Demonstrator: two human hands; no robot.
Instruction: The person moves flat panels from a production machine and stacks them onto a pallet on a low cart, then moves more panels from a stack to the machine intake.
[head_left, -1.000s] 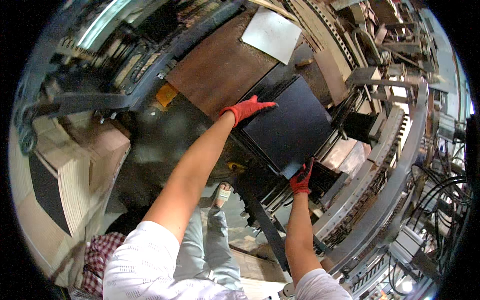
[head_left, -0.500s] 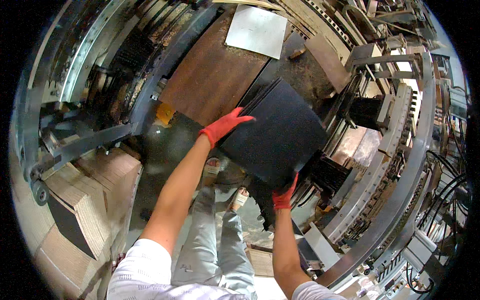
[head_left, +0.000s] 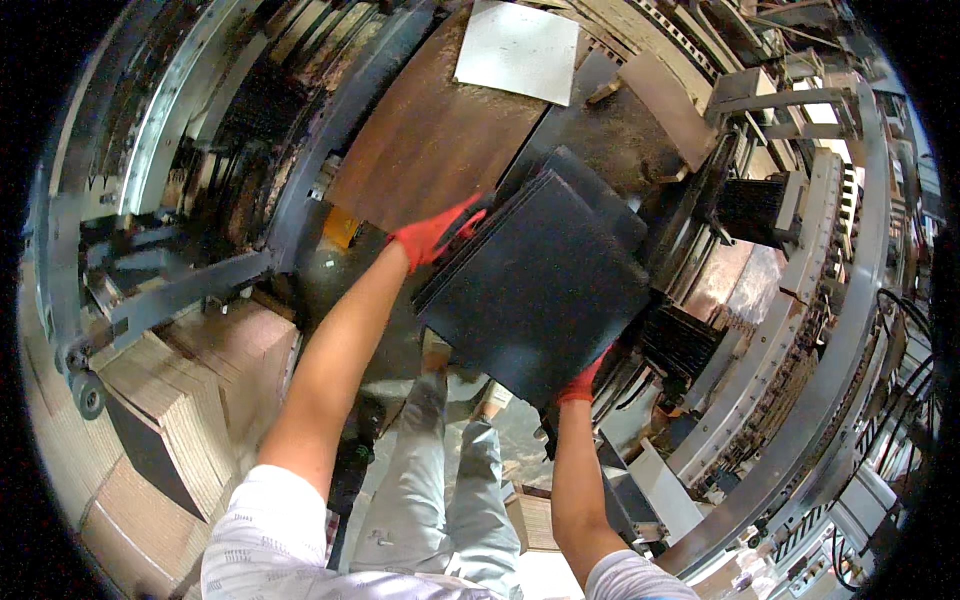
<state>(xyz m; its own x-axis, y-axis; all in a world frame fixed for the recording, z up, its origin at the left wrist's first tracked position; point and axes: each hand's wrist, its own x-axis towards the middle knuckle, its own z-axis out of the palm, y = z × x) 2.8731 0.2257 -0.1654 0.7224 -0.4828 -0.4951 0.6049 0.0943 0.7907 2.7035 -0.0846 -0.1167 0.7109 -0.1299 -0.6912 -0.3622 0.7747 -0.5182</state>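
Note:
A stack of flat black panels (head_left: 540,280) fills the middle of the view, tilted, with its layered edge toward the left. My left hand (head_left: 438,235), in a red glove, is beside that edge; its fingers are stretched out and apart, slightly blurred. At the panels' near right corner, my right hand (head_left: 582,382), also red-gloved, grips them from the side, its fingers partly hidden by the stack. Another dark panel (head_left: 596,196) shows behind the top one, on the far side.
Beyond the panels lie a brown board (head_left: 435,140) and a white sheet (head_left: 518,52). Machine frames stand on both sides, with a long metal rail (head_left: 775,345) at right. Stacked brown boards (head_left: 180,400) are at lower left. A thin brown panel (head_left: 665,105) leans at far right.
My left hand has come off the panels' left edge and its fingers have spread. The stack has shifted slightly toward me and left, exposing a dark panel behind it. My right hand keeps its grip.

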